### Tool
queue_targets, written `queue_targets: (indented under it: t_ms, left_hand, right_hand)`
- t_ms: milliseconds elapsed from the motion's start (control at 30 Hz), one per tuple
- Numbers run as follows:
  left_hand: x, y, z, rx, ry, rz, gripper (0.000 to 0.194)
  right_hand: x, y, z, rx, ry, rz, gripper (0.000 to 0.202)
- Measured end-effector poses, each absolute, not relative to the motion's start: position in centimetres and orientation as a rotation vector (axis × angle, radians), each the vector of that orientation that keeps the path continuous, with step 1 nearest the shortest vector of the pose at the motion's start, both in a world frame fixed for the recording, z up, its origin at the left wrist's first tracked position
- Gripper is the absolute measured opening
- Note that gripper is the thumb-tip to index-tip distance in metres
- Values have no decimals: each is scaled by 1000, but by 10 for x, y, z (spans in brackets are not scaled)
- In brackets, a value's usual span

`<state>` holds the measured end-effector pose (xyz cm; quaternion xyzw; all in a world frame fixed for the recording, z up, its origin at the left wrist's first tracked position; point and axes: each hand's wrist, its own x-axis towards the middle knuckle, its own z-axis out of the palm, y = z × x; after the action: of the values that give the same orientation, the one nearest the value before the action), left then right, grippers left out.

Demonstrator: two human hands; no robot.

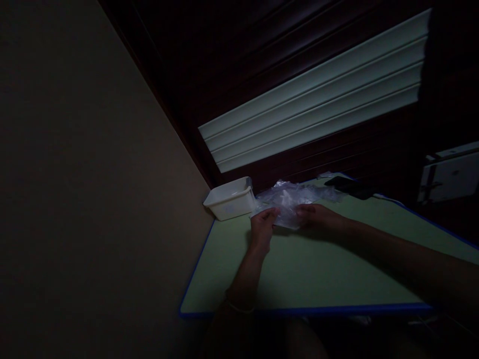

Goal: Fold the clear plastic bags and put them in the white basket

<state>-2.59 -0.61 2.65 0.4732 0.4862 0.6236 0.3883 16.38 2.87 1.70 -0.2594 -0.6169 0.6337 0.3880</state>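
Observation:
A clear plastic bag [287,215] is stretched between my two hands, just above the table. My left hand [262,227] pinches its left side, with the thumb and fingers pressed together. On the other side my right hand [318,217] grips the bag's right edge, its fingers partly hidden. Behind the bag lies a heap of crumpled clear plastic [310,192], and in the dim light I cannot tell the separate pieces apart. A white rectangular bin [232,205] stands to the left, close to my left hand.
The pale green table [299,269] has a blue edge. A dark flat object [350,187] lies at its back right, near a white cable [387,199]. A wall [112,199] rises on the left, and a dark panel with pale slats [318,89] stands behind.

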Motion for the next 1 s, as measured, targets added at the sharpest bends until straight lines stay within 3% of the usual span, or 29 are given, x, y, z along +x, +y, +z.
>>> queue_targets:
  t_ms: [633,1000]
  left_hand:
    - [-24,-2,20,1164,1145,1569,47]
    - [-24,-12,18,1355,1159,1072,45]
  right_hand:
    - [159,17,21,-845,-1596,1575,38]
    - [162,16,26,-788,-1598,1604,36]
